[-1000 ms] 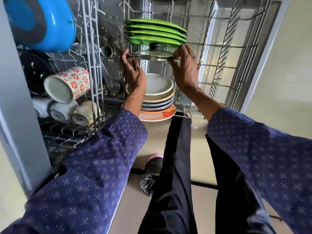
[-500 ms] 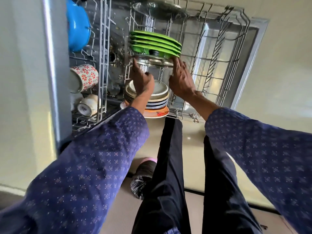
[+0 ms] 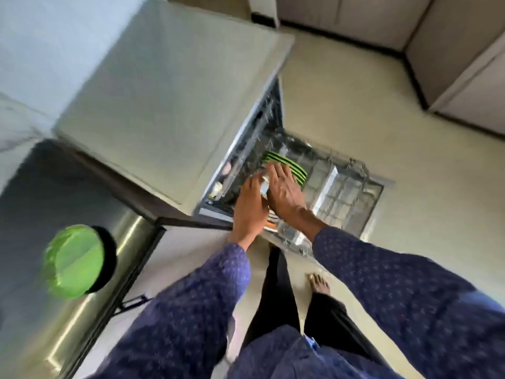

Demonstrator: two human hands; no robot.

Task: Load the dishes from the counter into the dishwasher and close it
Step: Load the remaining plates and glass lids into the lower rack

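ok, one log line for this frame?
stage: racking lid | left hand: on lid | right hand: fingers straight, over lid | green plates: racked | green bowl: on counter | door: open

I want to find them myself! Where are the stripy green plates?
Find the big grey dishwasher with its wire rack pulled out over the floor. The green plates stand on edge in that rack, just beyond the two hands. Nothing else there is bright green.

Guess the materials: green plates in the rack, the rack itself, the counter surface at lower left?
Green plates: probably plastic or melamine; uniform bright green, thin rims, though blur leaves it open. Rack: wire grid, pale grey, likely coated metal. Counter surface: looks like brushed stainless steel, with long streaky highlights.
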